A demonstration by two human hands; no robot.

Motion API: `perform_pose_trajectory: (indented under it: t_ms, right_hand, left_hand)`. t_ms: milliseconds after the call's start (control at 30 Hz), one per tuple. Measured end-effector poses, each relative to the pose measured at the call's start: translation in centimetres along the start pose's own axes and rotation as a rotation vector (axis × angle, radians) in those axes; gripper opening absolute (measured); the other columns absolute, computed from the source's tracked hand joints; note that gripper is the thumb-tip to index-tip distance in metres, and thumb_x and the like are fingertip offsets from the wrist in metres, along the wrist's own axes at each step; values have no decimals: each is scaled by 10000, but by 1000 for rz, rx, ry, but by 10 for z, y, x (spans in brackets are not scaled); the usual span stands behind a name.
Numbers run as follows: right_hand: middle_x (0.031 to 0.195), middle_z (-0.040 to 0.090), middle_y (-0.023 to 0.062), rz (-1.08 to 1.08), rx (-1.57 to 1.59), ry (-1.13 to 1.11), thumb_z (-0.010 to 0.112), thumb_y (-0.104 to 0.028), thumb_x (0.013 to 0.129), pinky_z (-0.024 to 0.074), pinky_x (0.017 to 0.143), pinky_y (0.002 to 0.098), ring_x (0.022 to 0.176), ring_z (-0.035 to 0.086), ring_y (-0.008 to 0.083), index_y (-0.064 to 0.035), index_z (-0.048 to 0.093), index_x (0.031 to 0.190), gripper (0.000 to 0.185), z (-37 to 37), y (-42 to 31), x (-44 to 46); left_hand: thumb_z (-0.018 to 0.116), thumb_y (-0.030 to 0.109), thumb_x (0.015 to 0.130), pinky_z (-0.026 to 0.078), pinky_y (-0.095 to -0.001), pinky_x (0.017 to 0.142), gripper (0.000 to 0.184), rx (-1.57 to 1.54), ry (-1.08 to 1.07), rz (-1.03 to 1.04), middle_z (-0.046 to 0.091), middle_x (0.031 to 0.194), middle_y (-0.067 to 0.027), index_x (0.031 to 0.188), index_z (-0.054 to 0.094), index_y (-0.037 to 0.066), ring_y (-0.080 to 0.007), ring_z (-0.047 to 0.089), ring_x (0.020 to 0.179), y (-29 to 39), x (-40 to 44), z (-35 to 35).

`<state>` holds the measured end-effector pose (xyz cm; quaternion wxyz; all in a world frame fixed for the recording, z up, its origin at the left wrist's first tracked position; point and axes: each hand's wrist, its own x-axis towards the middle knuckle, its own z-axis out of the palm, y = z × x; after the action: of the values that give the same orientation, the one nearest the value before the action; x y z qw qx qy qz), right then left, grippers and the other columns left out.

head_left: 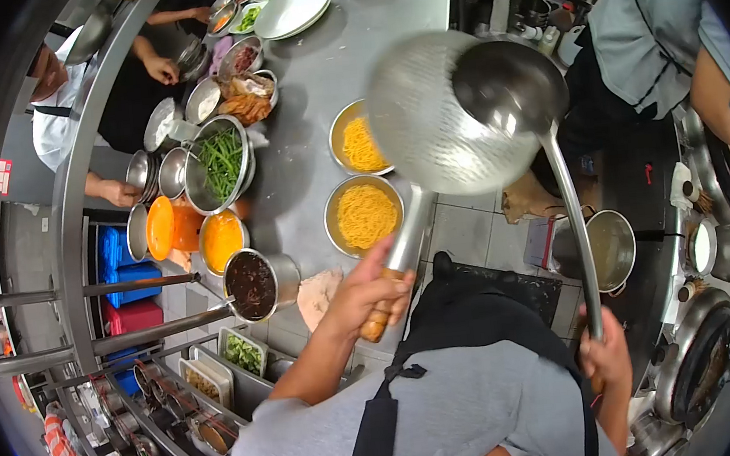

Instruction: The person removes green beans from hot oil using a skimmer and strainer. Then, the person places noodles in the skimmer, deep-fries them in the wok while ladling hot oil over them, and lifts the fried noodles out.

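My left hand (pixel 376 295) is closed around the wooden handle of a large perforated metal strainer (pixel 421 121), which is blurred by motion. My right hand (pixel 606 354) grips the long handle of a steel ladle (pixel 514 86). The ladle's dark bowl overlaps the strainer from my viewpoint; I cannot tell whether they touch. Left of the strainer, two metal bowls of yellow noodles stand on the steel table: a nearer noodle bowl (pixel 367 217) and a farther one (pixel 360 147), partly hidden by the strainer.
On the steel table (pixel 297 116) stand a bowl of green beans (pixel 220 167), a container of orange liquid (pixel 224 241), a pot of dark sauce (pixel 255 287) and white plates (pixel 293 11). Co-workers are at the left and right. Woks (pixel 703 362) line the right side.
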<state>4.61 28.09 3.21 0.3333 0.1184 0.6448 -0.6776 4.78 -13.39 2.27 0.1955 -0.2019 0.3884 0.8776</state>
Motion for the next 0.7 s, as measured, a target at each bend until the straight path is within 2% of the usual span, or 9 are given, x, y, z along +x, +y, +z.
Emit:
perform_pose_trajectory:
  t_ms: [200, 267, 300, 333, 367, 433, 467, 633, 700]
  right_hand:
    - [620, 510, -13, -45, 88, 409, 693, -133, 714, 338, 375, 187, 411, 461, 65, -4, 476, 1307, 644, -4, 141, -100]
    - [633, 516, -10, -26, 289, 489, 706, -177, 735, 353, 388, 194, 420, 462, 64, 0, 449, 1339, 679, 8, 149, -142]
    - [635, 518, -8, 9, 533, 495, 712, -197, 748, 360, 393, 198, 424, 463, 66, 0, 436, 1353, 693, 11, 142, -161]
    - [627, 513, -4, -159, 658, 546, 715, -207, 768, 361, 385, 201, 412, 459, 74, -10, 412, 1374, 705, 10, 146, -175]
    - [652, 511, 4, -257, 789, 599, 706, -197, 792, 372, 403, 206, 429, 464, 75, -24, 384, 1397, 707, 5, 147, -189]
    - [697, 513, 48, -669, 810, 692, 692, -146, 805, 400, 435, 263, 452, 464, 105, -61, 319, 1430, 733, -20, 153, -213]
    - [729, 497, 27, -735, 897, 795, 642, -124, 850, 394, 424, 229, 458, 452, 83, -59, 317, 1420, 660, -27, 151, -232]
    - [693, 486, 25, -665, 790, 1368, 573, -70, 871, 349, 338, 239, 392, 419, 90, -48, 338, 1390, 571, -122, 188, -347]
    - [669, 497, 42, -479, 619, 1600, 538, -93, 886, 352, 340, 255, 382, 421, 96, -13, 382, 1324, 472, -186, 206, -392]
  left_hand:
    - [622, -19, 785, 441, -279, 429, 763, 176, -394, -508, 538, 916, -107, 1448, 260, 84, -146, 527, 547, -54, 75, 60]
    - [629, -2, 776, 426, -253, 444, 725, 399, -413, -601, 560, 895, -101, 1426, 314, 66, -137, 516, 541, -72, 86, 99]
    - [627, 7, 771, 405, -236, 448, 703, 499, -479, -647, 572, 880, -104, 1412, 343, 54, -137, 510, 539, -87, 95, 122]
    - [626, 17, 751, 388, -228, 447, 714, 590, -543, -668, 572, 861, -105, 1409, 351, 45, -139, 507, 540, -99, 96, 154]
    - [616, -23, 765, 436, -279, 427, 778, 607, -628, -756, 548, 850, -126, 1453, 267, 76, -176, 527, 545, -116, 108, 171]
    - [616, -20, 735, 434, -288, 419, 802, 629, -736, -848, 540, 832, -136, 1450, 266, 74, -188, 530, 535, -160, 106, 227]
    - [621, -13, 728, 435, -292, 419, 812, 689, -806, -891, 537, 826, -133, 1451, 262, 73, -188, 530, 530, -187, 106, 260]
    - [608, 10, 726, 391, -294, 393, 782, 921, -1032, -952, 541, 801, -150, 1437, 286, 33, -185, 496, 465, -328, 70, 401]
    - [645, 24, 806, 409, -310, 415, 748, 931, -1168, -1075, 526, 695, -91, 1440, 247, 6, -175, 512, 482, -404, 54, 446]
